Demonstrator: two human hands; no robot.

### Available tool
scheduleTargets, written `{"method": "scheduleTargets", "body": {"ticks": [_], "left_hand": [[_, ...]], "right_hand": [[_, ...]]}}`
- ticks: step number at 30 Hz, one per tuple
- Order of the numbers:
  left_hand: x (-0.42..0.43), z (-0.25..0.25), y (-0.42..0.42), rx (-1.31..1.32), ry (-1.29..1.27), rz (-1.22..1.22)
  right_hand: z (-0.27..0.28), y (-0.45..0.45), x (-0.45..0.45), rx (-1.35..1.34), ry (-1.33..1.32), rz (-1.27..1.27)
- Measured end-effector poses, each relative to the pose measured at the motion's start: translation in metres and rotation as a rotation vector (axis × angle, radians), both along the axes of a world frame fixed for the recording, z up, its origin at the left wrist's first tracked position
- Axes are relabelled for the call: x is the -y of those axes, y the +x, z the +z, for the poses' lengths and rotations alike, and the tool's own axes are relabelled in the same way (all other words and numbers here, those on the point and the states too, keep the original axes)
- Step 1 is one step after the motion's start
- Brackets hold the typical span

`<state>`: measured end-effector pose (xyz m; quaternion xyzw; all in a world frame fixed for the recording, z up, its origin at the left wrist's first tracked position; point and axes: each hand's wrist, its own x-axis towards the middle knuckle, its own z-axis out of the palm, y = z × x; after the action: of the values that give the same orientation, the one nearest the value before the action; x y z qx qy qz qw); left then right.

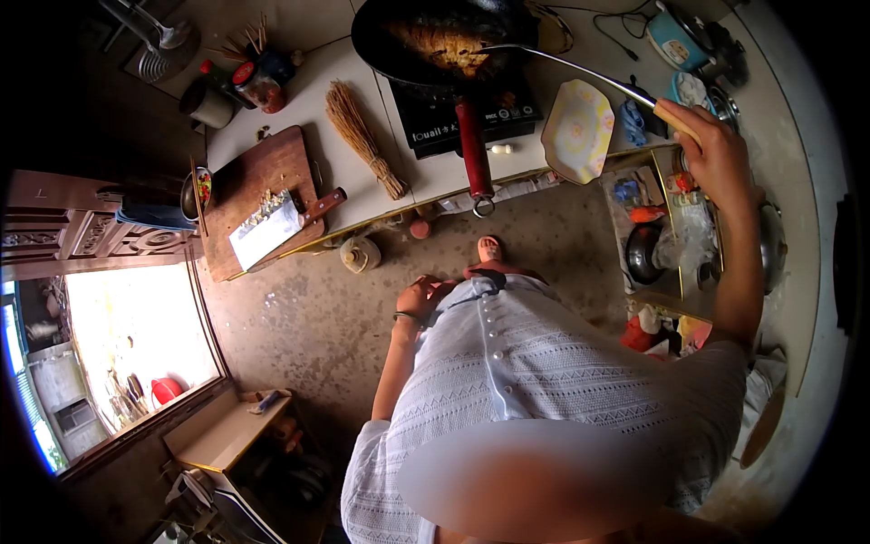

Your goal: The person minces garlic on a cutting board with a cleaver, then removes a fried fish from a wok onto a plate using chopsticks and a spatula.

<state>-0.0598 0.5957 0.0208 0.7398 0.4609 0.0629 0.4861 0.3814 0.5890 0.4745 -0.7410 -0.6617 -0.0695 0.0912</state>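
Observation:
My right hand [716, 150] is closed round the wooden handle of a long metal spatula [598, 74]. The spatula's far end touches a browned fish [444, 47] in a black wok [385, 54]. Under the wok is a black induction cooker [426, 122], and the wok's red handle [471, 145] points toward my body. An oval patterned plate [578, 131] lies right of the cooker. My left hand [421, 297] is low at my waist, against the light shirt; its fingers are partly hidden, and whether it holds anything is unclear.
A straw brush [362, 136] lies left of the cooker. Further left, a cleaver [267, 234] with chopped bits rests on a wooden board [236, 186], beside a small bowl [201, 186]. Jars [258, 86] stand behind. A blue pot [678, 38] sits at the back right, above cluttered shelves.

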Motion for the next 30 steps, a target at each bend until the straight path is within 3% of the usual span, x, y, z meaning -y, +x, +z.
{"method": "scheduleTargets", "body": {"ticks": [11,14,20,30], "left_hand": [[0.003,-0.020,0.002,-0.023,0.119,-0.071],[0.001,-0.023,0.003,0.026,0.107,-0.053],[0.000,0.014,0.011,-0.092,0.023,0.018],[0.004,-0.006,0.002,0.012,0.077,0.051]], "right_hand": [[-0.002,0.004,-0.019,0.186,0.024,-0.006],[-0.004,0.005,-0.041,0.310,-0.099,-0.073],[-0.014,0.004,-0.072,0.331,-0.115,-0.015],[0.003,-0.004,-0.067,0.127,-0.118,0.113]]}}
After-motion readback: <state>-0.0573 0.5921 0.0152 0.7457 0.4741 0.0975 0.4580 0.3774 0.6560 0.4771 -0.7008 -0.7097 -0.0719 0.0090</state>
